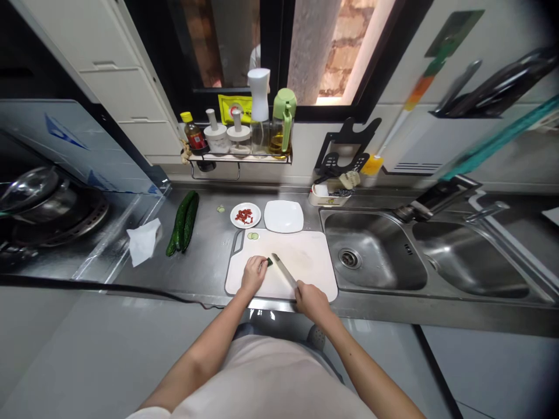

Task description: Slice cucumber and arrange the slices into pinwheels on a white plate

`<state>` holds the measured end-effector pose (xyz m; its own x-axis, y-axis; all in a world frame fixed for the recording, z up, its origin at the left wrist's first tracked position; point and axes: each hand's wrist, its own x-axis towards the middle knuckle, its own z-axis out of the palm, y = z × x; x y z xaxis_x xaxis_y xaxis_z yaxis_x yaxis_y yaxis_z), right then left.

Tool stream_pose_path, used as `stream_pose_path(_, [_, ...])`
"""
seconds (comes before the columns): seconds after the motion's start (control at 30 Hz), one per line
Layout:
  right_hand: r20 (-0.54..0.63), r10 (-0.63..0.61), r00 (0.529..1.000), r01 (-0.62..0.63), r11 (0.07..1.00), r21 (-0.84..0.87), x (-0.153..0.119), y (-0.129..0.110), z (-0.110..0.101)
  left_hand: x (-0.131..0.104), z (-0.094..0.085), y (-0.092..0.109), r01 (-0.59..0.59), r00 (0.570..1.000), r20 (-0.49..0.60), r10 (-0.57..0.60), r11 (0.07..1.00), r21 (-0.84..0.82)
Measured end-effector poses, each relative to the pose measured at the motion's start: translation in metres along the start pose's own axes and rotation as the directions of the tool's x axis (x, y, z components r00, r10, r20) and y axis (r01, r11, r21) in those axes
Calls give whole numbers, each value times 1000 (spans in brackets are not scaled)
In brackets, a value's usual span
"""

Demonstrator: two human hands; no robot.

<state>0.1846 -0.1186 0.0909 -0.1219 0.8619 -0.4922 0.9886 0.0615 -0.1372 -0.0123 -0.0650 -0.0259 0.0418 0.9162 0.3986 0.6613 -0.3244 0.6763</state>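
Cucumber piece (269,262) sits pinched in left fingers (263,262) on the cutting board (315,262), right fingers (299,286) closed round the knife (285,271), slices (255,236) cut at eleven o'clock, two whole cucumbers (179,228) uncut at ten.

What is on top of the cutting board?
Pale green slices, a dark green piece, a knife held in the right hand; what the left hand covers is hidden.

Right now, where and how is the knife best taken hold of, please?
Grip the knife by its handle end, probably from the near right, where the right hand holds it. The blade slants toward the far left, its tip near the left hand, so that side looks riskier.
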Motion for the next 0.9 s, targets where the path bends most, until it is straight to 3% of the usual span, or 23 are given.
stream_pose_path(0.33, [-88, 35, 996, -34, 999, 10, 7, -4, -12, 1, -2, 2, 5, 1000, -30, -5, 1000, -13])
stream_pose_path(0.63, [-148, 39, 988, -42, 999, -13, 3, -3, -13, 13, -11, 11, 233, 953, -170, -250, 966, -114])
stream_pose_path(0.9, [-197, -19, 980, 0, 995, -98, 5, 5, -13, 40, -22, 37, 61, 998, 4, -61, 998, -20])
